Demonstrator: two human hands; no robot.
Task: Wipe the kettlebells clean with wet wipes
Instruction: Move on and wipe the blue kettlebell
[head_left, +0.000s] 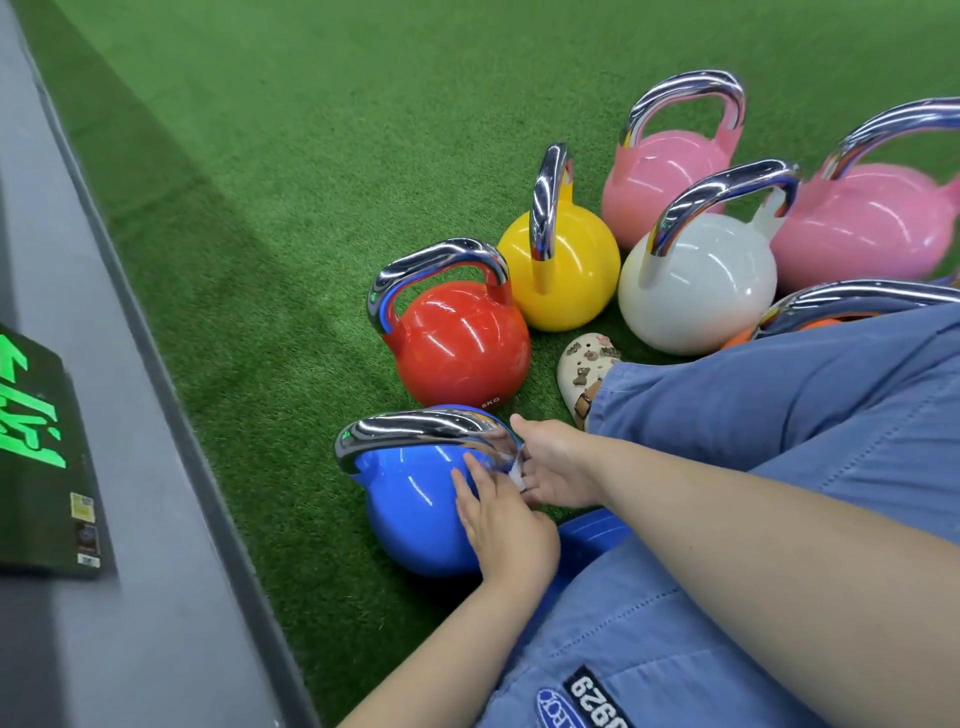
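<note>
On the green turf (311, 156), right in front of the seated person's knees, stands the blue kettlebell (410, 509), upright, its chrome handle (415, 428) running across the top. Both hands meet at the near right end of that handle. The left hand (506, 525) lies flat against the blue kettlebell's rounded side, fingers straight and spread, so its grip is wide and holds nothing. The right hand (558, 467) reaches in from the person's far side, its fingers curled round a small white wet wipe (517, 470), which it presses against the spot where the handle joins the body; only a scrap of the wipe shows between the two hands.

Just behind the blue kettlebell, almost touching it, sits the red kettlebell (460, 345). Further from the blue one, past the red, stands the yellow kettlebell (563, 270), with the white kettlebell (698, 286) to its right. Beyond those stand a pink kettlebell (662, 184) and a second pink kettlebell (862, 223), the latter cut by the picture's right edge. An orange kettlebell (810, 325) peeks out behind the person's blue trousers (779, 415). A cream clog (584, 371) with small charms rests on the turf between the red and white bells. Left of the blue kettlebell, well apart, a grey border (130, 415) edges the turf, and a dark mat (41, 467) with green lettering lies on it.
</note>
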